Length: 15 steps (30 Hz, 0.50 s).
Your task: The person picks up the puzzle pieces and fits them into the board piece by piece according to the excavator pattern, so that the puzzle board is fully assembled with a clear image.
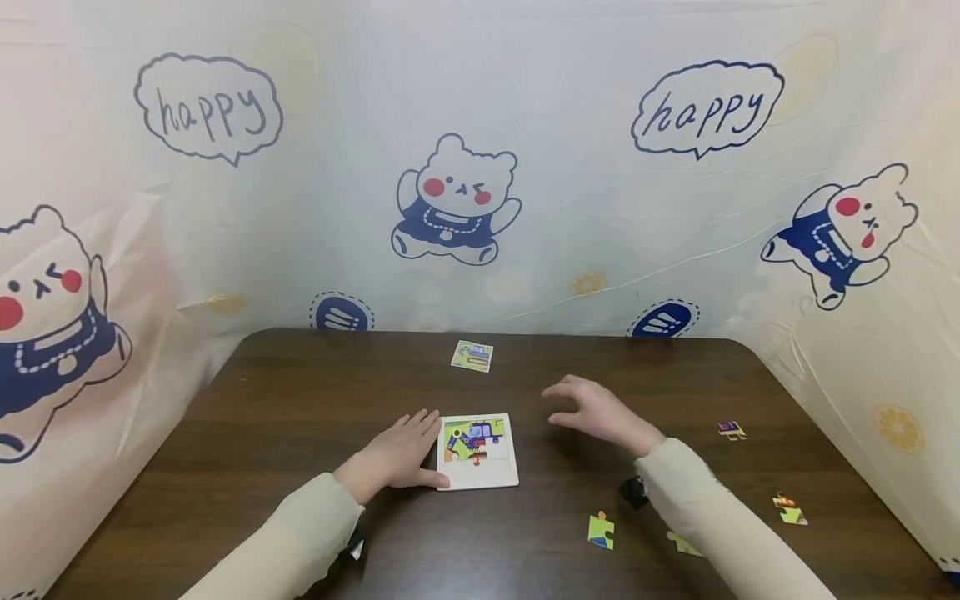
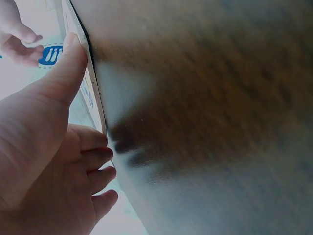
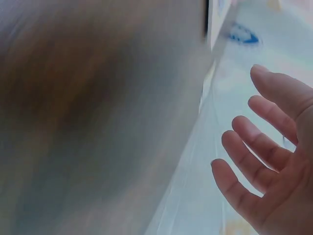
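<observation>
Fingers of the left hand (image 1: 397, 452) lie extended and unclenched against the left edge of a flat, square white puzzle tray (image 1: 480, 480); those of the right hand (image 1: 596, 412) are released, loosely bent, above the dark wood-grain table (image 1: 277, 400). Knobbed, flat puzzle pieces (image 1: 601, 533) lie near the right sleeve (image 1: 720, 518). Creased backdrop sheet (image 1: 555, 75) reads "happy" in two scalloped bubbles (image 1: 209, 108).

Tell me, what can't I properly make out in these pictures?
Head view: one puzzle piece, partly covered by the right sleeve, so its full outline is hidden.
Head view: the small card at the back; its drawing is too small to read in detail.
Head view: the leftmost bear, cut off by the picture's left edge.
Left wrist view: the puzzle board's picture, seen nearly edge-on.
Right wrist view: the tabletop, blurred.
</observation>
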Available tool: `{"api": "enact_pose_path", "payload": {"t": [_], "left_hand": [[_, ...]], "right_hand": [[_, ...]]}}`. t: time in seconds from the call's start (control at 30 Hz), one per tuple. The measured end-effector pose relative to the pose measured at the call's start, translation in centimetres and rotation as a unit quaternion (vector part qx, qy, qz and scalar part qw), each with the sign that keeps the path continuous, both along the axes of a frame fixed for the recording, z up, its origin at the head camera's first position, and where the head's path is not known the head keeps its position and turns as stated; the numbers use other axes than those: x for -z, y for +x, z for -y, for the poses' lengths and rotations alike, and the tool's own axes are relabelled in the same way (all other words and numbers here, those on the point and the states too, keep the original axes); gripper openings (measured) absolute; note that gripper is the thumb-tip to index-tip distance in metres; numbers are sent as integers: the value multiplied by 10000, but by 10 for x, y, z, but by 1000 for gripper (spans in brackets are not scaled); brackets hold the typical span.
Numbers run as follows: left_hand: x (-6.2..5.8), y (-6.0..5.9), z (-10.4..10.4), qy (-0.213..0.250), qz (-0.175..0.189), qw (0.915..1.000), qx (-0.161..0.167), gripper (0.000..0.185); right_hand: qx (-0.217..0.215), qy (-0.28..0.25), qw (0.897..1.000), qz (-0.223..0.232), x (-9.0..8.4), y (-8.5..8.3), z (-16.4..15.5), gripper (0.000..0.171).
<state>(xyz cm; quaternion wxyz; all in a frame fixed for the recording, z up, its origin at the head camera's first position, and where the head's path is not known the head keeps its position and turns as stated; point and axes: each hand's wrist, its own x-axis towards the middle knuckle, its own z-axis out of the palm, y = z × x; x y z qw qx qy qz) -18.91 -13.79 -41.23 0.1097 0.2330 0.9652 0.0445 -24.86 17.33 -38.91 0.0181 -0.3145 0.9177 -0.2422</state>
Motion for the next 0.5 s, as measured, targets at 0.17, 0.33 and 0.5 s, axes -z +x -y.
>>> {"api": "enact_pose_path", "payload": {"t": [0.17,0.33,0.5], "left_hand": [[1,0,0,17,-13,10000,-3,92],[0,0,0,34,3,10000,-18,92],[-1,-1,0,31,-1,10000,-24,92]], "right_hand": [[320,-371,9988,-92,-3,-4,-50,36],[846,-351,9954,-295,-4,-7,-98,37],[1321,-241,9905,-292,-4,-7,-143,41]]}}
